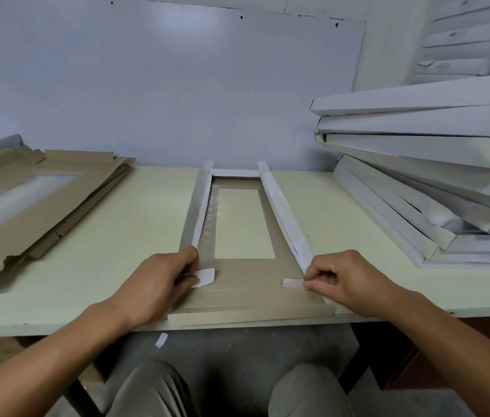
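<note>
A brown cardboard box blank with a rectangular window cutout lies flat at the centre of the frame, on the near edge of a pale green table. Its left side flap and right side flap are folded up, showing white faces. The left hand grips the near end of the left side flap, fingers curled by a white tab. The right hand pinches the other white tab between thumb and fingertips. Flat brown blanks are stacked at left; folded white boxes are piled at right.

left hand curled, right hand pinching
</note>
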`<state>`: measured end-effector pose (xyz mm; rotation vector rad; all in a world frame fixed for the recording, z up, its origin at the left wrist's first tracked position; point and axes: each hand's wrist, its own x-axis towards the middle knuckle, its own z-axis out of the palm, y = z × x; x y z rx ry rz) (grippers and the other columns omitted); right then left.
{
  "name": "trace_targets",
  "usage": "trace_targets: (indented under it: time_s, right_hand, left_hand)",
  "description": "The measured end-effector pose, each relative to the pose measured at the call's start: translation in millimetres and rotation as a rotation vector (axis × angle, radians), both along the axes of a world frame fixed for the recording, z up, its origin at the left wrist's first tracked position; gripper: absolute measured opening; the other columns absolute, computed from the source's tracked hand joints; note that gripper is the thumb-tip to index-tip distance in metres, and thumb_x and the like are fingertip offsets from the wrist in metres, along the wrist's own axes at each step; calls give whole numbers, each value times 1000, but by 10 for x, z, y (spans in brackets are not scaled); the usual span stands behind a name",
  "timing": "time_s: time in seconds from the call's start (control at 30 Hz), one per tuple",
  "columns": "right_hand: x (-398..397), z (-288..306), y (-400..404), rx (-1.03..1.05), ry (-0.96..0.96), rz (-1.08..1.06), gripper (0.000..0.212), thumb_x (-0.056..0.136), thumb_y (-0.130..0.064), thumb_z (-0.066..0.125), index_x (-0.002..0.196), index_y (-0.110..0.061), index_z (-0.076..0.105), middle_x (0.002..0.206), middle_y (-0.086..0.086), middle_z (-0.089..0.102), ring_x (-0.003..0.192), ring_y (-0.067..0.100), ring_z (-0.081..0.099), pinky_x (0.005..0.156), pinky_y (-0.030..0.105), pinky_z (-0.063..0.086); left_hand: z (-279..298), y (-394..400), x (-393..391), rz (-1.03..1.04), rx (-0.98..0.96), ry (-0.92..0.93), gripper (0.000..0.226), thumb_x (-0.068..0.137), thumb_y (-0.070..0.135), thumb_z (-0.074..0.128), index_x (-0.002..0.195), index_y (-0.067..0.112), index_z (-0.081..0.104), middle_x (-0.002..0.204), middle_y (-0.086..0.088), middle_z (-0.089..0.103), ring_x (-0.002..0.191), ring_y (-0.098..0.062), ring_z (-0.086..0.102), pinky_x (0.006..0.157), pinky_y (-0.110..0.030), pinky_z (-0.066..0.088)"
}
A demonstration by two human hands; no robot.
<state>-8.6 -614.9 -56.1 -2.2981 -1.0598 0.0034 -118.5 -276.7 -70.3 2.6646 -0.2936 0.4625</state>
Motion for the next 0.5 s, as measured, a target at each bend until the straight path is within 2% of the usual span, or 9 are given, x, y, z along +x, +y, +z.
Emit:
trace_targets:
  time_s: [0.1, 0.17, 0.2, 0.23, 0.27, 0.33, 0.4, 0.43, 0.5]
  right_hand:
    - [-78, 162, -51, -208, -17, 17, 43, 79, -74, 62, 91, -33, 68, 83, -11, 65, 78, 11, 60, 69, 26, 50]
    - [-115, 225, -115, -399, -111, 52, 75, 63, -94, 54, 109, -35, 62, 102, -17, 61, 98, 4, 54, 85, 18, 45]
    - [-133, 237, -142, -463, -169, 80, 85, 61, -96, 52, 119, -34, 59, 113, -19, 58, 106, 1, 50, 93, 14, 39]
    - [-151, 238, -155, -505, -229, 111, 86, 65, -92, 54, 126, -31, 58, 121, -19, 56, 111, 0, 48, 96, 13, 37]
    - [-165, 226, -157, -515, -308, 145, 77, 73, -80, 60, 129, -28, 59, 124, -18, 58, 113, 5, 50, 96, 19, 42]
    - [-182, 187, -142, -481, -505, 192, 47, 84, -47, 75, 121, -19, 68, 114, -8, 67, 100, 17, 63, 78, 34, 55]
    - [-179, 170, -106, -438, -607, 178, 32, 77, -23, 84, 107, -17, 75, 98, -6, 73, 84, 20, 68, 60, 35, 57]
    - [-172, 173, -96, -440, -568, 152, 28, 79, -19, 82, 106, -20, 76, 95, -6, 73, 85, 19, 67, 61, 35, 56]
    - [-134, 188, -97, -415, -407, 74, 22, 91, -19, 67, 110, -26, 74, 98, -5, 72, 93, 18, 64, 74, 37, 53]
  left_hand:
    - [115, 49, -76, -55, 98, 63, 41, 87, 66, 47, 83, 25, 51, 65, 7, 56, 64, -14, 49, 56, -23, 40]
    - [208, 133, -137, -98, 154, 194, 53, 78, 80, 52, 104, 33, 56, 83, 15, 62, 78, -3, 57, 68, -19, 45]
    - [251, 167, -171, -121, 180, 267, 65, 71, 85, 55, 114, 37, 53, 95, 18, 61, 87, 1, 57, 76, -18, 47]
    - [275, 186, -203, -133, 207, 324, 74, 67, 87, 58, 121, 38, 50, 106, 20, 59, 95, 1, 56, 82, -19, 46]
    - [285, 175, -233, -132, 244, 343, 75, 68, 84, 60, 125, 38, 47, 113, 19, 57, 100, 0, 54, 86, -20, 45]
    - [259, 107, -263, -138, 319, 266, 58, 81, 66, 63, 126, 34, 46, 120, 15, 57, 105, -4, 53, 90, -22, 43]
    - [241, 37, -272, -148, 330, 172, 35, 92, 38, 58, 124, 29, 48, 119, 10, 61, 104, -10, 54, 89, -27, 43]
    - [239, 29, -268, -141, 316, 153, 31, 92, 27, 54, 124, 27, 51, 114, 7, 63, 101, -13, 55, 87, -30, 44]
    - [258, 32, -249, -137, 279, 152, 27, 93, 19, 49, 119, 24, 56, 99, 3, 66, 90, -18, 58, 80, -33, 45]
